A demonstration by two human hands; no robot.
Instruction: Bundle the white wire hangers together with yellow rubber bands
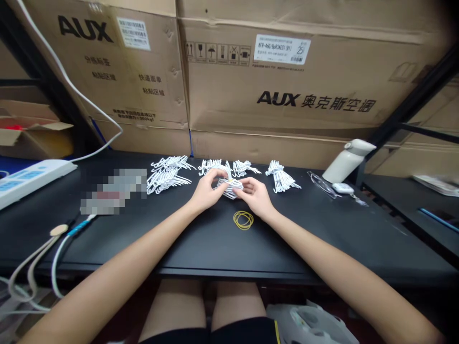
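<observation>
My left hand point(207, 190) and my right hand point(255, 195) meet over the middle of the black table point(201, 243). Both are closed on a small bundle of white plastic hangers point(230, 187) held between them. A yellow rubber band seems to be wrapped round the bundle at my left fingertips. More yellow rubber bands point(243, 220) lie flat on the table just in front of my right wrist.
Several piles of white hangers point(165, 174) point(281, 177) lie along the back of the table. A white bottle point(347, 160) and a clear bag lie at the right. A power strip point(28, 177) and cables are at the left. Large cardboard boxes point(287, 86) stand behind.
</observation>
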